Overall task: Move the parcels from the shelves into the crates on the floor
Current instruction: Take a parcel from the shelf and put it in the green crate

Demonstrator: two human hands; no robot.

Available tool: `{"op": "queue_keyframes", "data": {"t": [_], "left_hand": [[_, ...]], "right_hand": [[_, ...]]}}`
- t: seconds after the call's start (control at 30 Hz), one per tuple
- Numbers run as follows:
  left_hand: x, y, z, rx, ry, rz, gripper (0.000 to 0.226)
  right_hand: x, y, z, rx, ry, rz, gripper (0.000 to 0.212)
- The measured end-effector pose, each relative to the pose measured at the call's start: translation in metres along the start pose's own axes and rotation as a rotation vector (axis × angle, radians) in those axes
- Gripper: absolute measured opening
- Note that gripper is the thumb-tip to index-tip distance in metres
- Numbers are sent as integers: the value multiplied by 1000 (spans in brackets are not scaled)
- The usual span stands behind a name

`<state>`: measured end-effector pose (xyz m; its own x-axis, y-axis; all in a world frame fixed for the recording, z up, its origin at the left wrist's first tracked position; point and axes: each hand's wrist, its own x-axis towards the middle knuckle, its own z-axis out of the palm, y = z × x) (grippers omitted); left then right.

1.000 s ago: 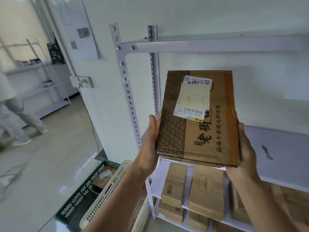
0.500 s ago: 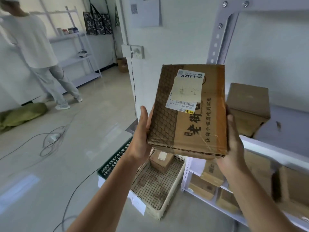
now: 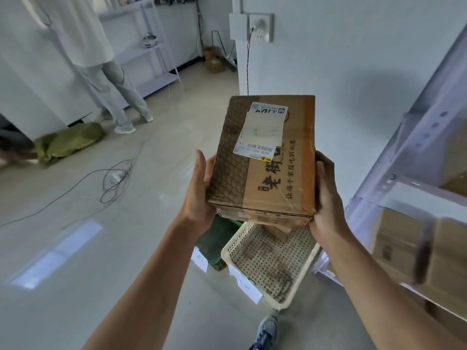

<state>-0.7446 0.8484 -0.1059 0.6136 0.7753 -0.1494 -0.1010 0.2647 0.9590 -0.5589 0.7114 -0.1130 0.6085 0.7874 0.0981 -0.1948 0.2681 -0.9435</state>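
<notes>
So, parcel (image 3: 265, 160): brown cardboard box, held in the air above the far end of the white crate (image 3: 254, 290), not touching it. Printed face up toward the camera.
label (image 3: 262, 130): white barcode sticker with a pale slip stuck over it, on the parcel's upper half.
left hand (image 3: 199, 195): grips the parcel's lower left side. Palm is flat on the side and the thumb lies up the front edge. The fingers go behind the box and are hidden.
right hand (image 3: 326, 205): grips the lower right side. Its fingers (image 3: 322, 162) curl round the right edge, and the heel of the hand is at the bottom corner.
white crate: perforated plastic, on the floor, with a paper tag (image 3: 246, 286) on its near wall.
small parcel (image 3: 279, 232): inside the white crate at its far end, mostly covered by the held parcel.
green crate (image 3: 214, 238): just beside the white crate on its left. Can't tell if they touch or what it contains.
shelf rack (image 3: 417, 198): just right of the white crate, blurred.
shelf parcels (image 3: 396, 238): brown boxes on the rack, right of the white crate and higher.
shoe (image 3: 265, 332): on the floor near the white crate's near corner.
cable coil (image 3: 113, 180): on the floor, well left of the white crate.
green bag (image 3: 68, 142): on the floor, further left and beyond the white crate.
other person (image 3: 108, 79): stands well beyond the white crate, to the left, facing another shelf.
wall socket (image 3: 257, 27): on the wall beyond the white crate, high up, with a cord hanging from it.
</notes>
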Motion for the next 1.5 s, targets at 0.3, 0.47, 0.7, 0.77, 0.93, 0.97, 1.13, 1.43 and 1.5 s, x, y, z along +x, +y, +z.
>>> {"op": "queue_keyframes", "data": {"t": [0.3, 0.47, 0.7, 0.77, 0.93, 0.97, 1.13, 1.43, 1.5], "left_hand": [[67, -16, -93, 36, 67, -148, 73], [105, -32, -140, 111, 103, -209, 78], [189, -84, -226, 274, 21, -435, 89], [221, -110, -251, 307, -7, -514, 89], [295, -194, -305, 300, -16, -655, 77], [306, -213, -314, 303, -19, -681, 73], [342, -314, -362, 406, -56, -766, 62], [401, -465, -442, 578, -143, -902, 46], [415, -489, -450, 596, -147, -900, 42]], "right_hand": [[53, 90, 53, -22, 30, 250, 36], [75, 131, 69, -36, 28, 389, 33], [113, 236, 82, -112, 93, 612, 31], [123, 277, 88, -113, 133, 668, 35], [146, 388, 101, -124, 250, 818, 39], [150, 410, 103, -116, 288, 855, 39], [158, 525, 109, -94, 405, 1007, 44], [170, 702, 111, -61, 480, 1166, 60], [173, 734, 108, -51, 495, 1180, 58]]}}
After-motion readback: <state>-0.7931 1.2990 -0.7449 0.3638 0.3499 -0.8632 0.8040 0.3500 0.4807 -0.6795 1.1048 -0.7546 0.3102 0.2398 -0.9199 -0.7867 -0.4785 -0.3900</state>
